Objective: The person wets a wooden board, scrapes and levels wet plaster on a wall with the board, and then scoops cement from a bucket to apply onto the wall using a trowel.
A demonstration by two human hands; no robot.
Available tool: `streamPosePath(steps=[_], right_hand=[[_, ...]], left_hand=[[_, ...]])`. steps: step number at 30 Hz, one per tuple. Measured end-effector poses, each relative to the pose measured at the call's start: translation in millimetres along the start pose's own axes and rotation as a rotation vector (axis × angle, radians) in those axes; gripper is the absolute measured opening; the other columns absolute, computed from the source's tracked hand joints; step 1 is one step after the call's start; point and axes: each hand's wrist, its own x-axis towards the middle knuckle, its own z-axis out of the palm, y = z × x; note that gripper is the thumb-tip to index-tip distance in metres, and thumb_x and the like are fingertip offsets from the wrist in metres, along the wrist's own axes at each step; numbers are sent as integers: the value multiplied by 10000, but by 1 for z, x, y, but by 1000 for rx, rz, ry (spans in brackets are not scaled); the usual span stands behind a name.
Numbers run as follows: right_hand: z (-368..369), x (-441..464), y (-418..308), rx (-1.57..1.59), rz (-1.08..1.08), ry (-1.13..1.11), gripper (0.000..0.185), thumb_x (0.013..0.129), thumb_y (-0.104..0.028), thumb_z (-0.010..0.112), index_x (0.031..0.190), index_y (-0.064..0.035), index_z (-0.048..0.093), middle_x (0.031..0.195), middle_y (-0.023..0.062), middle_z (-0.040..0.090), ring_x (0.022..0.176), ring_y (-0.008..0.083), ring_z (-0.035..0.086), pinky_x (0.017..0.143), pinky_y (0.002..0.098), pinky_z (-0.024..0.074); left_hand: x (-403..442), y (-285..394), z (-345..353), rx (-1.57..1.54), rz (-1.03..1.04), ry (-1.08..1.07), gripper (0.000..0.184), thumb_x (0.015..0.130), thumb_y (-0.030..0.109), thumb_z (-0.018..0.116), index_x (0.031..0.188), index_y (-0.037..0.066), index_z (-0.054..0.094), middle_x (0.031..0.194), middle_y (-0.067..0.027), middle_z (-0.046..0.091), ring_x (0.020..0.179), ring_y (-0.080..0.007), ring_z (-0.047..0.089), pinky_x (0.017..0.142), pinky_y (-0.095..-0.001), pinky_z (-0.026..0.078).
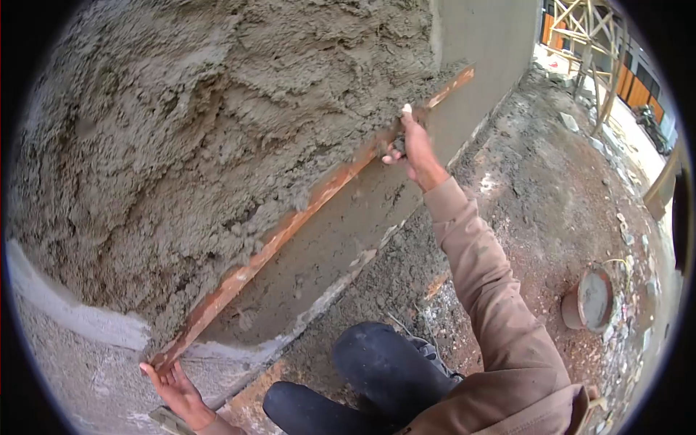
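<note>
A long, narrow screed board, orange-brown and smeared with mortar, lies slantwise against the wall. My left hand grips its lower end, thumb on one side and fingers on the other. Nearer the upper end, my right hand is closed around the board, fingers partly hidden by mortar. Rough wet mortar covers the wall above the board, with loose clumps piled along its upper edge. Below it, the plaster strip is flatter and smoother.
A bucket with grey contents stands on the dirt ground at right. Bamboo scaffolding rises at the back right. Rubble lines the right side. My bent knees are close to the wall's foot.
</note>
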Motion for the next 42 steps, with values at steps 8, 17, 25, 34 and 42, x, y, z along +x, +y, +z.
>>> streamPosePath(steps=[8, 17, 25, 34, 42], right_hand=[[42, -49, 22, 85, -71, -7, 547, 987, -505, 471, 1100, 28, 427, 744, 92, 530, 504, 169, 549, 376, 321, 537], [8, 18, -32, 19, -69, 78, 548, 970, -505, 515, 1094, 24, 448, 718, 64, 514, 425, 139, 481, 325, 280, 453], [-32, 73, -79, -9, -223, -29, 484, 988, -517, 463, 1036, -48, 578, 693, 9, 544, 459, 101, 483, 377, 285, 500], [2, 23, -53, -82, -82, -15, 383, 968, -544, 500, 932, -170, 577, 670, -29, 518, 434, 80, 374, 512, 251, 450], [76, -84, 28, -18, -45, -43, 359, 985, -488, 505, 957, -141, 590, 705, -5, 577, 466, 96, 465, 457, 276, 440]], left_hand=[[14, -12, -66, 112, 31, 26, 523, 863, 540, 667, 880, 18, 634, 809, -99, 643, 836, -210, 620, 748, -320, 533], [-7, -17, -5, 104, 32, 103, 566, 904, 461, 654, 1207, -1, 526, 1111, -116, 574, 1046, -227, 556, 950, -337, 457], [-56, -32, 89, -44, -61, -23, 488, 948, 407, 625, 1212, 6, 531, 1172, -90, 590, 1129, -200, 529, 1032, -346, 382], [-29, -23, 21, -184, -79, -26, 509, 975, 401, 573, 1281, -1, 511, 1211, -124, 590, 1147, -230, 561, 977, -366, 501], [32, -8, -108, -55, -9, 126, 578, 948, 433, 607, 1317, 1, 501, 1251, -105, 576, 1127, -193, 564, 951, -317, 495]])
